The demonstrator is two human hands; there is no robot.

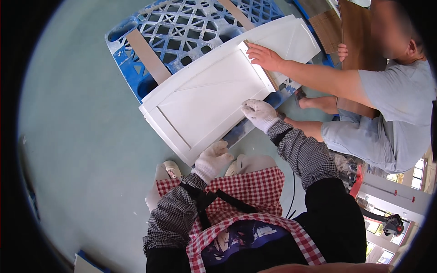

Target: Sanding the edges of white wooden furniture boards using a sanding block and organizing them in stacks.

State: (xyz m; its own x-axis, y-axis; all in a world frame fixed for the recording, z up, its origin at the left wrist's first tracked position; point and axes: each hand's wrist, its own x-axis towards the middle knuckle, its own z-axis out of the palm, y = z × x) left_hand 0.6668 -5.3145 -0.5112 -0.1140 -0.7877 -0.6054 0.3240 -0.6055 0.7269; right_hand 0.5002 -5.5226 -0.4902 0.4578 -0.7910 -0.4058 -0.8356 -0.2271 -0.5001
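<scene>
A large white panel (205,98) with raised border strips lies slanted before me. My left hand (213,160), in a white knitted glove, is beside its near left corner, thumb and fingers apart. Farther right, my right hand (259,113), gloved alike, has its fingers curled together over the panel's near edge; whatever they may hold is hidden. A co-worker's bare hand (265,57) rests on a narrow white board with a brown edge (258,67), standing across the panel's right part.
Under the panel is a blue plastic lattice pallet (184,27) with flat beige strips (148,57) across it. At the right a co-worker (396,104) sits close, beside brown wood-grain boards (357,41). A dark cable (292,193) hangs near my right arm.
</scene>
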